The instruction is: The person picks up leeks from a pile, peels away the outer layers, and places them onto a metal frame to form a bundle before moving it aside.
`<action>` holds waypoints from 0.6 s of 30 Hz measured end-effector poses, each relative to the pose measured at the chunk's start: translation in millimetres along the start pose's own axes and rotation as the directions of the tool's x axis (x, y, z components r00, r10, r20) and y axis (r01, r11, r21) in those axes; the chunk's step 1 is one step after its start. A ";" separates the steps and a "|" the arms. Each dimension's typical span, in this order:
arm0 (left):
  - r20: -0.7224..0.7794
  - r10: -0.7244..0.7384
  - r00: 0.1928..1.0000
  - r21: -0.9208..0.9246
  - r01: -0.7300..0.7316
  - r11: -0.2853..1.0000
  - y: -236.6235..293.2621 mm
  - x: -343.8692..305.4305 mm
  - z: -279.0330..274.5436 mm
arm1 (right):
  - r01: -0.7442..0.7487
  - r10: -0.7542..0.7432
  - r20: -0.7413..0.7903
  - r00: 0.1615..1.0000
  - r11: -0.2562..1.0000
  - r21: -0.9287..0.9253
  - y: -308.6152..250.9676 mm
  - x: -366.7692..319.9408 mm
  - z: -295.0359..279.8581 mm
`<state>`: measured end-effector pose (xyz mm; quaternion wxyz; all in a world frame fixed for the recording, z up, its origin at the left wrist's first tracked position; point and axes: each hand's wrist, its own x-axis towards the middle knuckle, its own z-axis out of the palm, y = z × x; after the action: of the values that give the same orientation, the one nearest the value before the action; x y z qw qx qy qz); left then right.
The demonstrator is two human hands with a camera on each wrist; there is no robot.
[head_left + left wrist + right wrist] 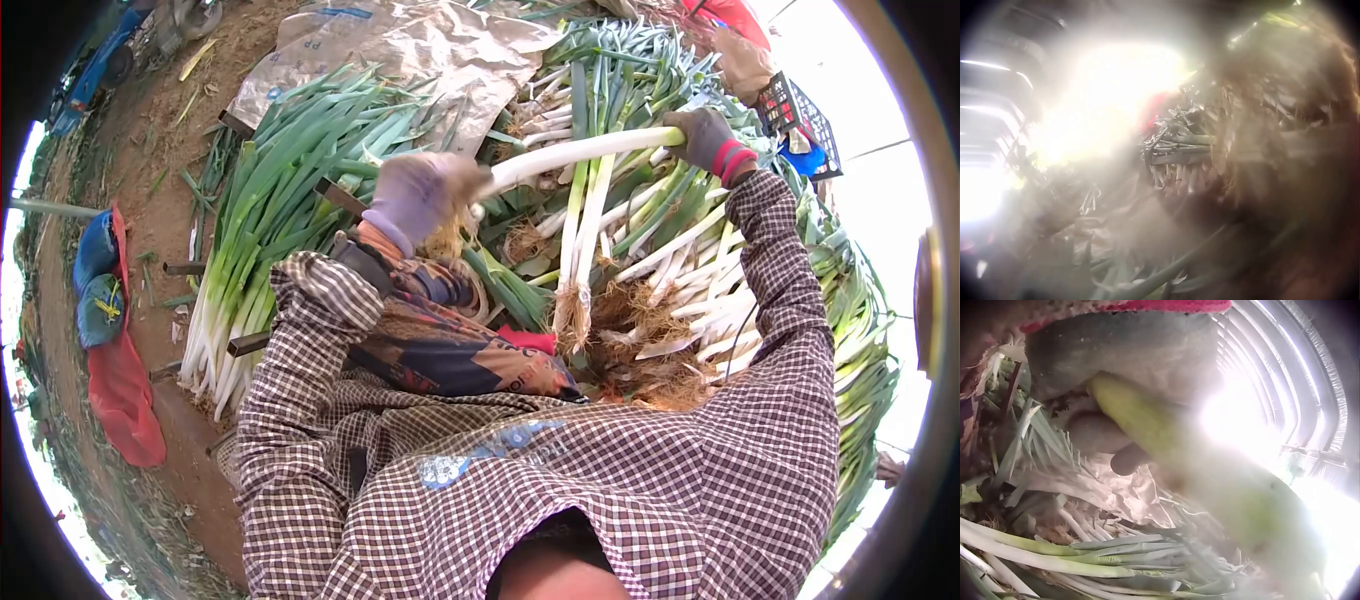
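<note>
My right hand (705, 140), in a grey glove with a pink cuff, grips a long leek (580, 155) near its green end. The white shaft runs nearly level across the head view to my left hand (415, 200). That hand, in a lavender glove and blurred by motion, holds the root end, where brown, stringy roots (450, 238) hang down. In the right wrist view the leek (1141, 422) passes beneath the gloved palm. The left wrist view is mostly blurred, with tan strands (1229, 137) close to the lens.
Trimmed leeks (290, 200) lie at left between dark metal bars (250, 343). More leeks with brown roots (640, 320) are heaped at right. Behind them spreads a crumpled plastic sheet (420, 60). A black crate (800, 120) stands far right; a red cloth (120, 400) lies far left.
</note>
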<state>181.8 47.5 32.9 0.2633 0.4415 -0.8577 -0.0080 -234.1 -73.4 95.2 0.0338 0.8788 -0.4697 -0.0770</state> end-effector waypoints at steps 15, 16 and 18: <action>0.453 -0.621 0.640 -0.437 0.766 0.472 -31.6 3.7 71.8 | -0.162 0.169 0.099 0.981 0.984 -0.075 16.9 9.9 -6.6; 0.371 -0.658 0.655 -0.601 0.710 0.367 -28.2 9.5 79.8 | -0.153 0.159 0.106 0.982 0.986 -0.059 14.8 10.0 -5.9; 0.449 -0.643 0.620 -0.782 0.621 0.053 -41.5 13.5 89.8 | -0.134 0.141 0.169 0.975 0.989 -0.057 5.8 9.0 -8.9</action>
<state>165.5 -7.7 -48.6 0.4317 0.5537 -0.4229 -0.5729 -232.5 -84.2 103.8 0.0180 0.8333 -0.5287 -0.1609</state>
